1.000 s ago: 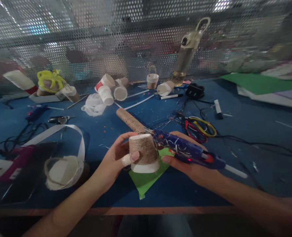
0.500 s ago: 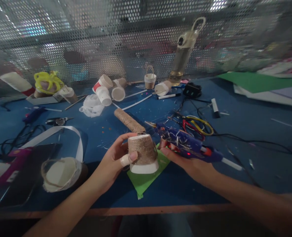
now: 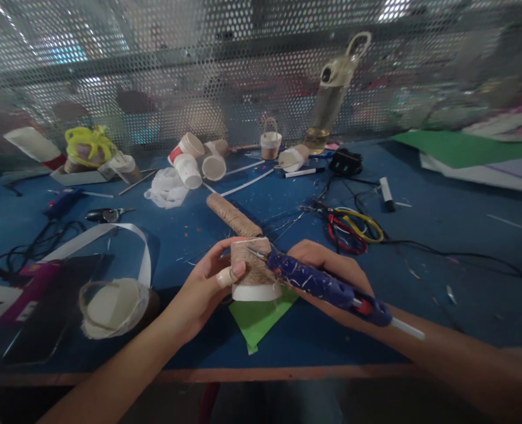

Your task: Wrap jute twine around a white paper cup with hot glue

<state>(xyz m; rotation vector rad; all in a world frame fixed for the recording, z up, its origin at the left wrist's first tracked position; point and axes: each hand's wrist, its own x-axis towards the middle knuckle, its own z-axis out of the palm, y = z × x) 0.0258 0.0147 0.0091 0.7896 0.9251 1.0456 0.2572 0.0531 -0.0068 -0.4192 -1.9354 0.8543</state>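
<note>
A small cup wrapped in brown twine [image 3: 258,268], with a white band at its lower end, is gripped in my left hand [image 3: 212,271], which has a bandage on the thumb. My right hand [image 3: 331,268] holds a blue glue gun [image 3: 318,282]. The gun's metal nozzle lies over the twine near the cup's upper edge; whether it touches cannot be told. Behind the cup lies a twine-wrapped roll [image 3: 233,215]. Green paper [image 3: 258,324] is on the table below the cup.
On the left are a twine-handled cup [image 3: 113,309], a dark phone [image 3: 44,324] and white ribbon. Pliers [image 3: 358,227] and cables lie to the right. Paper cups [image 3: 188,171] and a bottle [image 3: 331,94] are near the mesh screen [image 3: 155,76].
The glue gun has moved left and down, bringing its nozzle from beside the roll to over the cup's twine. My right hand now wraps higher around the gun.
</note>
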